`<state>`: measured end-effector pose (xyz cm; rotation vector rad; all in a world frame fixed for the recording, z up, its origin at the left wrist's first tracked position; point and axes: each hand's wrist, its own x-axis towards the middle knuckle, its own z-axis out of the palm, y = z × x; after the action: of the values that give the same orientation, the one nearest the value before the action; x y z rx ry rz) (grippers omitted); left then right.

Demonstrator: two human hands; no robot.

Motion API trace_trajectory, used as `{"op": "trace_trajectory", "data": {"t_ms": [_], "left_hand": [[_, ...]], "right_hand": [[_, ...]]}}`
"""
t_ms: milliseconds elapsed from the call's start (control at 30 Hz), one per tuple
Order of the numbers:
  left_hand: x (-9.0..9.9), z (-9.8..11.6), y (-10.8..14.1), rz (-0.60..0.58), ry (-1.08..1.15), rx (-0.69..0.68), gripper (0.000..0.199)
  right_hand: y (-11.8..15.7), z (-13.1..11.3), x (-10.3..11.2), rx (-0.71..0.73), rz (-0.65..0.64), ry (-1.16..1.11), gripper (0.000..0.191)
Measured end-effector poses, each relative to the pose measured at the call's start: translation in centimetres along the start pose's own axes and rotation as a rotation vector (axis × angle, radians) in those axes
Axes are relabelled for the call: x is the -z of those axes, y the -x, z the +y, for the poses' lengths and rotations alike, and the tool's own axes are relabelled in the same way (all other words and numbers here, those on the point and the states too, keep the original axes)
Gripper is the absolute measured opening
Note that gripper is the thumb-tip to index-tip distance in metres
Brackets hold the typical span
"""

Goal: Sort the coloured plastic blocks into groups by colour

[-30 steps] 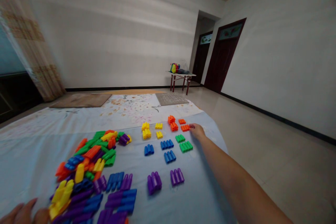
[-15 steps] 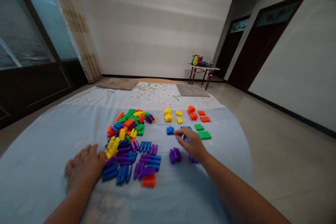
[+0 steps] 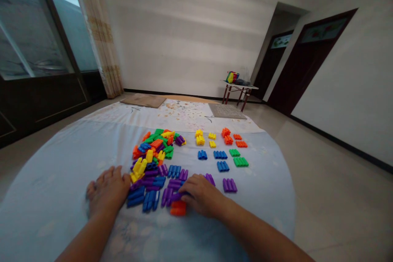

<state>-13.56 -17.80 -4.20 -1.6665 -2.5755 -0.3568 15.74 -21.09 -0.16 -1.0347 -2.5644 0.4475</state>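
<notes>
Plastic blocks (image 3: 157, 143) are heaped at eleven o'clock on the pale-blue tablecloth (image 3: 66, 180), beside the left hand (image 3: 109, 191), its fingers spread. A purple block (image 3: 176, 197) is overlapped by the right hand's (image 3: 201, 195) curled fingers, grip unclear. A side table (image 3: 240, 86) is seen at one o'clock.

A blue cloth (image 3: 55, 180) covered most of the table (image 3: 196, 98) in the lower frame, with a floral cloth (image 3: 184, 119) above. A mixed heap (image 3: 156, 143) of blocks lay left of centre. Right of centre sat yellow blocks (image 3: 200, 141), orange blocks (image 3: 241, 144), blue blocks (image 3: 220, 154), green blocks (image 3: 241, 161) and, lowest, purple blocks (image 3: 230, 185). Two mats (image 3: 143, 100) lay mid-frame, left and right.
</notes>
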Motion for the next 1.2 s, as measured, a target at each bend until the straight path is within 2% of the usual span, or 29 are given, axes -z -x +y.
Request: {"op": "trace_trajectory", "data": {"t_ms": [133,200,300,400,467,567,700,833,967,1100,1200], "left_hand": [[0.2,0.1,0.0,-0.018,0.013,0.007,0.060],[0.3,0.1,0.0,-0.020,0.022,0.007,0.061],[0.2,0.2,0.0,-0.026,0.031,0.012,0.061],[-0.1,0.0,-0.1,-0.007,0.027,0.013,0.061],[-0.3,-0.2,-0.2,0.014,0.026,0.009,0.060],[-0.5,-0.4,-0.3,0.021,0.021,-0.002,0.059],[-0.7,-0.5,-0.4,0.028,0.028,-0.002,0.059],[-0.7,-0.5,-0.4,0.039,0.051,-0.017,0.060],[-0.5,-0.4,-0.4,0.032,0.051,-0.030,0.059],[-0.3,-0.3,-0.7,-0.022,-0.001,-0.016,0.061],[-0.5,-0.6,-1.0,-0.064,0.005,-0.022,0.062]], "right_hand": [[-0.9,2.3,1.5,-0.081,0.185,-0.036,0.023],[-1.9,3.9,2.8,-0.153,0.222,0.024,0.027],[-4.1,5.9,4.1,-0.255,0.096,0.203,0.032],[-6.2,6.8,4.0,-0.259,-0.073,0.334,0.032],[-7.1,6.9,3.5,-0.242,-0.114,0.353,0.031],[-7.5,6.9,2.8,-0.248,-0.092,0.353,0.033],[-6.8,7.0,2.5,-0.272,-0.033,0.337,0.039],[-6.8,6.6,2.1,-0.286,-0.050,0.320,0.045],[-6.3,6.3,3.3,-0.297,-0.025,0.282,0.043],[-2.5,7.7,6.4,-0.267,0.194,0.081,0.045],[1.5,9.3,8.1,-0.344,0.288,-0.047,0.046]]}}
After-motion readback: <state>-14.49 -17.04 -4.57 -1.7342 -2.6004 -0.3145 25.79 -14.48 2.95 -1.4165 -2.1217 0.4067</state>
